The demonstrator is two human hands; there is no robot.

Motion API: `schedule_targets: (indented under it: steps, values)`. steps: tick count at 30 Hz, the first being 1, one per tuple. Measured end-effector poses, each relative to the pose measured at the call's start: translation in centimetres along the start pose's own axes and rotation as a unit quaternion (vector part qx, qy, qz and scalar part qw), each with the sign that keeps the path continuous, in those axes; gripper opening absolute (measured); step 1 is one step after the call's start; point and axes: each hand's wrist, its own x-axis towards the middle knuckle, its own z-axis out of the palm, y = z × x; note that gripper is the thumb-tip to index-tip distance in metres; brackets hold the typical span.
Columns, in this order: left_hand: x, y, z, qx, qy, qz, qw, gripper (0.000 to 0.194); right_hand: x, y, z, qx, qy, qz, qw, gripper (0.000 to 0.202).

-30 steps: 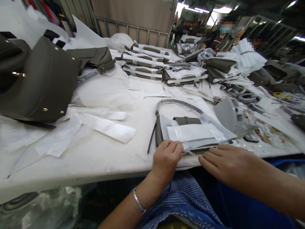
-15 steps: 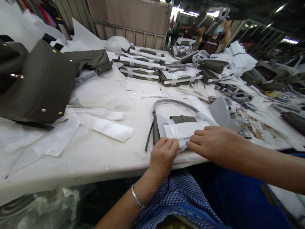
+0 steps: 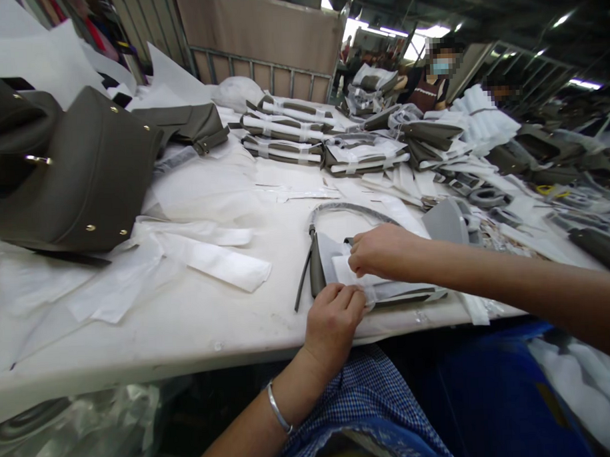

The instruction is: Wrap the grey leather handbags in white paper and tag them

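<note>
A dark olive handbag (image 3: 317,273) lies flat at the table's front edge, its long handle (image 3: 351,207) sleeved in clear plastic and arched away from me. White wrapping (image 3: 340,270) covers part of its face, with clear film near the front. My left hand (image 3: 337,315), wearing a silver bangle, has its fingers curled over the wrapping at the bag's near edge. Just above it, my right hand (image 3: 380,251) is closed in a pinch over the wrapping; its fingertips are turned away, so what they grip is hidden. A thin dark strap (image 3: 302,279) hangs off the bag's left side.
Large olive bags (image 3: 97,169) stand at the left beside loose white strips (image 3: 216,258). Several wrapped bags (image 3: 286,132) are stacked at the back. A grey curved panel (image 3: 445,222) lies to the right. A masked person (image 3: 427,87) stands across the table.
My right hand has moved up and left, from the wrapping's near edge to over the bag, exposing the bag's front edge. My left hand stays nearly in place. The person opposite has lowered both raised hands.
</note>
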Motion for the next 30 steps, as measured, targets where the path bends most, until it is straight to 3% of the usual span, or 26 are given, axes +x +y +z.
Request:
schedule_targets:
  steps: [6, 12, 15, 18, 23, 27, 30]
  values:
    - [0.2, 0.0, 0.3, -0.006, 0.014, -0.008, 1.0, 0.01, 1.4, 0.2, 1.6, 0.035, -0.018, 0.033, 0.999, 0.012]
    - [0.0, 0.0, 0.4, -0.01, -0.006, -0.027, 1.0, 0.011, 1.5, 2.1, 4.6, 0.101, 0.091, -0.018, 0.991, 0.004]
    - [0.0, 0.0, 0.4, -0.017, -0.012, -0.028, 0.999, 0.011, 2.1, 3.5, 5.5, 0.157, 0.138, 0.006, 0.978, 0.03]
    - [0.1, 0.0, 0.4, -0.026, -0.001, -0.031, 0.999, 0.013, 3.7, 5.1, 6.7, 0.267, 0.128, 0.014, 0.955, 0.047]
    - [0.1, 0.2, 0.4, -0.024, 0.016, -0.028, 0.999, 0.015, 5.6, 7.0, 8.9, 0.432, 0.167, -0.008, 0.886, 0.037]
    - [-0.2, 0.3, 0.5, -0.012, 0.035, -0.005, 0.999, 0.015, 3.3, 6.0, 9.8, 0.463, 0.268, 0.062, 0.843, 0.02]
    - [-0.3, 0.2, 0.7, 0.0, 0.04, 0.001, 0.999, 0.015, 0.2, 3.7, 10.7, 0.446, 0.303, 0.029, 0.842, 0.038]
